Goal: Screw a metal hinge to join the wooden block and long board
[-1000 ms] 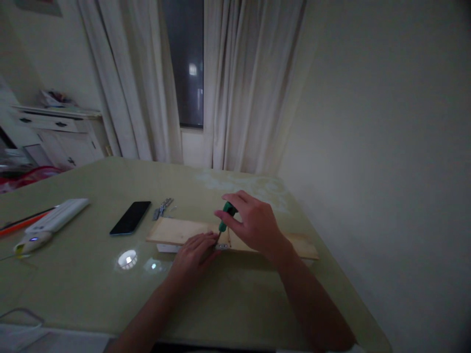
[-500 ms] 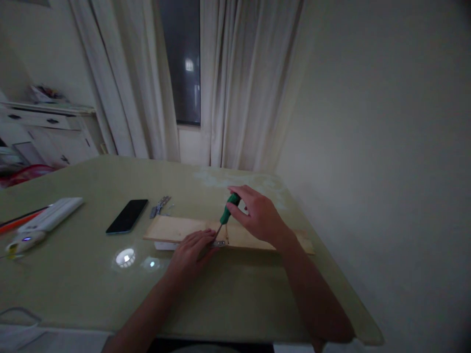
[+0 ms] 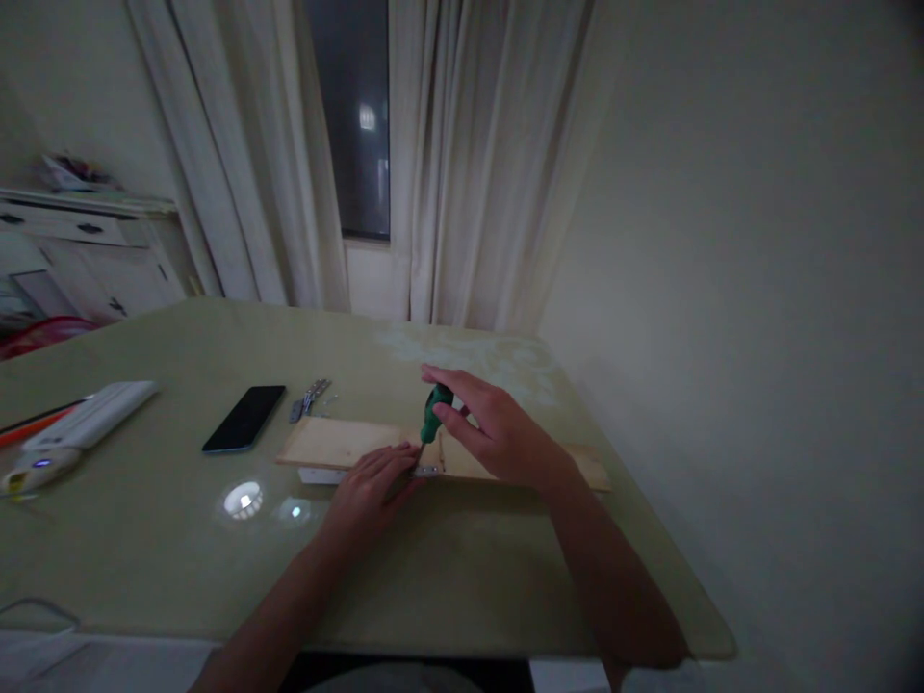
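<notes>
Head view: right hand (image 3: 500,433) pinches green-handled screwdriver (image 3: 431,422), left hand (image 3: 370,486) flat on pale board (image 3: 339,443).

Clock from view centre, we count: two hands, left hand (image 3: 372,486) at 7, right hand (image 3: 498,438) at 5; one green screwdriver (image 3: 433,412), 7; one metal plate (image 3: 428,472), 6; wooden boards (image 3: 346,441), 6, one or two, we can't tell; one phone (image 3: 245,420), 8:30; metal pieces (image 3: 309,398), several, overlapping, 8:30; two curtains (image 3: 260,144), 10 and 12; one window (image 3: 355,144), 11; one cabinet (image 3: 93,255), 9.
</notes>
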The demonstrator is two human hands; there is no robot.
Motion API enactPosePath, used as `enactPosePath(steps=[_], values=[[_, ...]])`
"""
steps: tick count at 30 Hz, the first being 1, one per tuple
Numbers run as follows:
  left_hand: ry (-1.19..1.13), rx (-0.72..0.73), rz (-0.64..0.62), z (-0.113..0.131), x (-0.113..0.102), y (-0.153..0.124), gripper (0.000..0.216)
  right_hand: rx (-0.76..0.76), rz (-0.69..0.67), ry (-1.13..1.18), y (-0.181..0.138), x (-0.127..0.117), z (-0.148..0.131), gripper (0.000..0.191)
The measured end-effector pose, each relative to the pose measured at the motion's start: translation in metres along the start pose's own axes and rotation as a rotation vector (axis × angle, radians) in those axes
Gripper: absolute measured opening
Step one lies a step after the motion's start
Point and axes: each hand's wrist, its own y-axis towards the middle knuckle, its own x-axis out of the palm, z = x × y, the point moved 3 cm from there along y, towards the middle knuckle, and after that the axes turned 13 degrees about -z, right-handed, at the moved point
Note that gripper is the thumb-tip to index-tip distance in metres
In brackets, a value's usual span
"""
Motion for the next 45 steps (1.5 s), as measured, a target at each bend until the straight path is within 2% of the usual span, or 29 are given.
enactPosePath(steps=[1,3,5,6,7,9,11,13,15,17,19,21,25,28,31,33,35,38,40,45], values=[[0.010,-0.001,0.000,0.000,0.000,0.000,0.020,-0.039,-0.014,0.045,0.001,0.003,0.001,0.040],[0.020,0.002,0.003,0.000,0.000,0.000,0.020,-0.030,0.063,0.016,0.007,0.013,0.007,0.031],[0.022,0.017,0.005,0.000,0.000,0.001,0.020,0.070,0.268,-0.164,0.011,0.018,0.013,0.031],[0.023,0.023,0.007,0.000,0.001,0.001,0.020,0.096,0.306,-0.245,0.011,0.019,0.012,0.034],[0.023,0.025,0.009,-0.001,0.001,0.000,0.020,0.108,0.292,-0.303,0.010,0.019,0.009,0.034],[0.016,0.017,0.010,-0.001,0.002,0.000,0.020,0.102,0.160,-0.351,0.003,0.012,-0.001,0.029],[0.005,0.003,0.010,-0.001,0.003,-0.001,0.020,0.069,0.077,-0.246,-0.005,0.001,-0.011,0.030],[0.000,-0.003,-0.001,-0.001,0.003,-0.001,0.021,-0.009,-0.016,-0.095,-0.008,0.001,-0.016,0.035],[0.000,-0.006,-0.006,-0.001,0.003,-0.001,0.022,-0.029,-0.001,-0.008,-0.002,0.012,-0.011,0.036],[-0.002,-0.001,-0.002,-0.001,0.003,-0.001,0.022,0.012,0.149,-0.011,0.008,0.024,0.000,0.034],[0.001,0.005,0.008,-0.001,0.002,-0.001,0.021,0.024,0.201,-0.007,0.015,0.031,0.008,0.031],[0.006,0.009,0.008,-0.001,0.002,-0.001,0.020,-0.021,0.120,0.067,0.016,0.029,0.010,0.037],[-0.007,-0.005,-0.017,-0.001,0.003,-0.001,0.021,-0.133,-0.094,0.292,0.004,0.010,0.003,0.058],[-0.015,-0.018,-0.011,-0.002,0.004,-0.002,0.020,-0.119,-0.033,0.299,0.004,0.011,0.004,0.050],[-0.016,-0.029,-0.016,-0.003,0.005,-0.002,0.021,-0.086,0.137,0.105,0.012,0.025,0.006,0.035],[-0.013,-0.032,-0.016,-0.003,0.006,-0.003,0.021,-0.053,0.183,0.006,0.015,0.030,0.004,0.035],[-0.012,-0.037,-0.017,-0.003,0.006,-0.003,0.020,-0.043,0.145,-0.005,0.013,0.027,0.001,0.042],[-0.020,-0.044,-0.032,-0.002,0.006,-0.003,0.022,-0.082,0.021,0.081,0.006,0.014,-0.004,0.047],[-0.024,-0.041,-0.035,-0.002,0.006,-0.003,0.023,-0.114,-0.010,0.147,0.004,0.008,-0.005,0.047],[-0.027,-0.065,-0.057,-0.002,0.006,-0.004,0.022,-0.087,0.108,0.192,0.009,0.013,-0.001,0.030]])
